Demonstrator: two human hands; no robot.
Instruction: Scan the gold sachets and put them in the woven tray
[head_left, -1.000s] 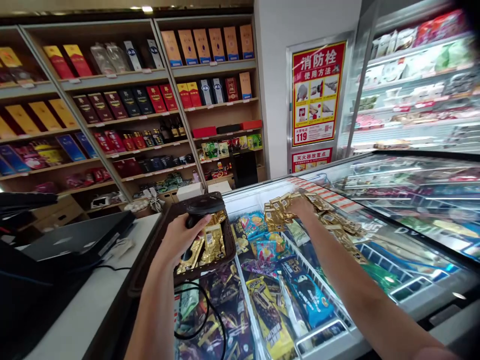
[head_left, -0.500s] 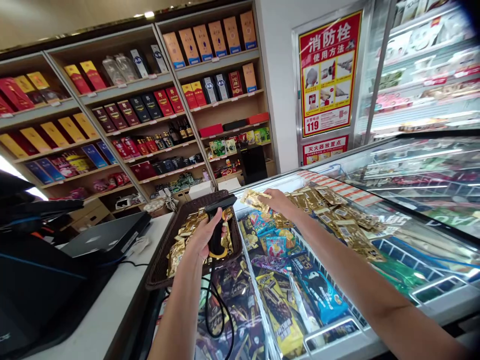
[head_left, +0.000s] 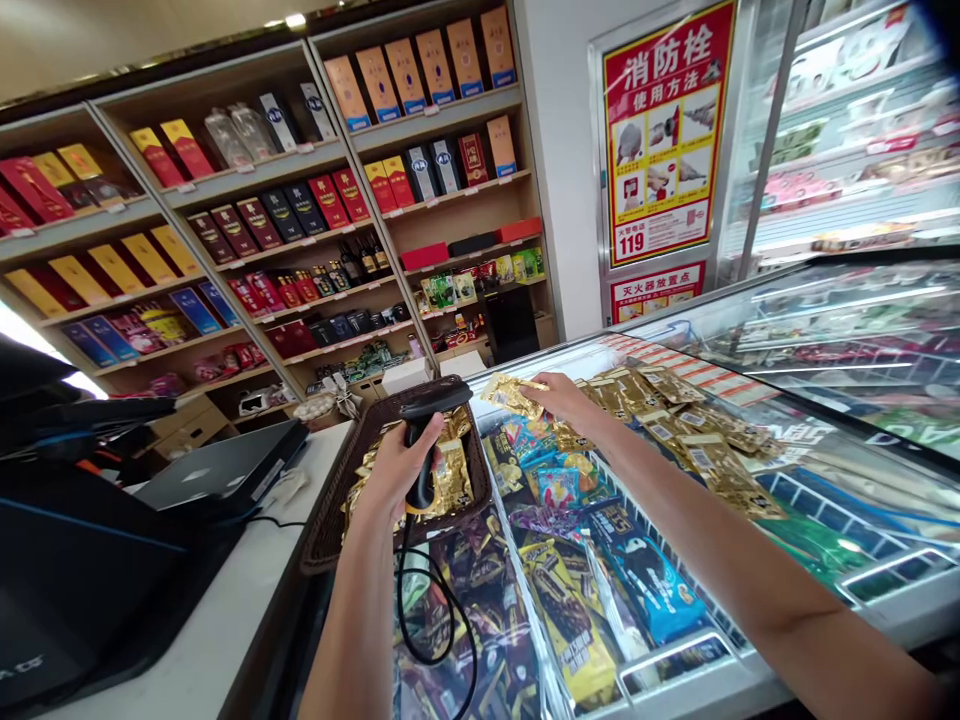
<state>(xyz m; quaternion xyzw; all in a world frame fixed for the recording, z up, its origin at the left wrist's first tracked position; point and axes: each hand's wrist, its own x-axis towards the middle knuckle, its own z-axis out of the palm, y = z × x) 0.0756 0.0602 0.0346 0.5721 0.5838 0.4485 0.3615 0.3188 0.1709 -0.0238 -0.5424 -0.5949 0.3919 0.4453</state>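
A white surface (head_left: pixel 225 600) ran along the left, bearing a flat dark device (head_left: pixel 225 468), with a chest freezer (head_left: pixel 529 612) beside it to the right. Behind stood wooden shelves (head_left: pixel 450 226) of boxes and bottles, then a pale wall with a red and yellow poster (head_left: pixel 667 140) marked 119, and a lit display case (head_left: pixel 847 170) at the far right.

A bulky black machine (head_left: pixel 67 570) was cut off by the left edge, and the goods in the display case were too blurred to name. The left hand (head_left: pixel 405 465) and forearm hid part of the brown woven basket (head_left: pixel 321 545) and some of the scanner's handle. Print on the gold packets was too small to read. A black cable (head_left: pixel 442 655) looped down over the freezer and left the view at the bottom.

The basket held a heap of gold packets (head_left: pixel 454 475). Above it, the left hand's grip was wrapped around a black scanner (head_left: pixel 431 402), its head turned toward the right hand (head_left: pixel 555 395). That hand's grip pinched one gold packet (head_left: pixel 506 393) by its right end, just beyond the scanner's head and above the freezer. More gold packets (head_left: pixel 622 395) lay spread on the freezer's glass, past the right forearm. Under the glass, a white wire bin (head_left: pixel 675 660) and its neighbours held blue, yellow and purple packs.
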